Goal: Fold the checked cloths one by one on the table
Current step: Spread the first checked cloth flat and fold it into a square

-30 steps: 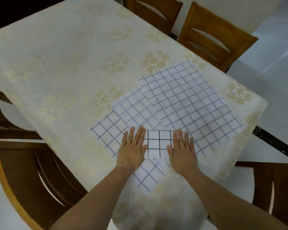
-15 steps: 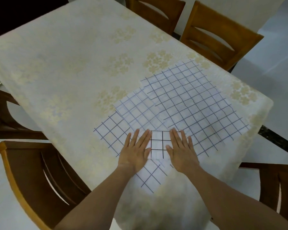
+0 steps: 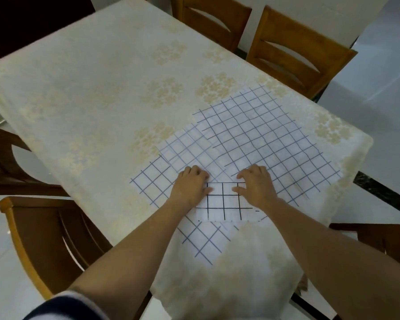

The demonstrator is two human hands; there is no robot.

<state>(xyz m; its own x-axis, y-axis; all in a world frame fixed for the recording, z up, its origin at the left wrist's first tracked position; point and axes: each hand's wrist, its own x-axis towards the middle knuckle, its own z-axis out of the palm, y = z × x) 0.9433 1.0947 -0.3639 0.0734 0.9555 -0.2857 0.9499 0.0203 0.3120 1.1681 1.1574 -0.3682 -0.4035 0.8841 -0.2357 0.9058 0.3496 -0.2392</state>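
Fingers that were lying flat and spread on the small folded cloth (image 3: 224,202) half a second ago are now curling: my left hand (image 3: 191,184) and my right hand (image 3: 255,183) are bunching their fingertips at its far edge, fingers drawn together, though I cannot tell whether they are actually pinching fabric or only pressing on it. That folded piece, with its bold black checks, is sitting at the near edge of the bench (image 3: 102,88), on top of a larger blue-checked cloth (image 3: 201,241) turned cornerwise, with a finer-checked cloth (image 3: 185,148) and the big spread cloth (image 3: 275,144) overlapping just beyond my knuckles. I am reading the change as smoothing being over and a grip being started, either for one more fold or for lifting this piece aside. The other three cloths are lying unfolded, so most of the work is remaining.
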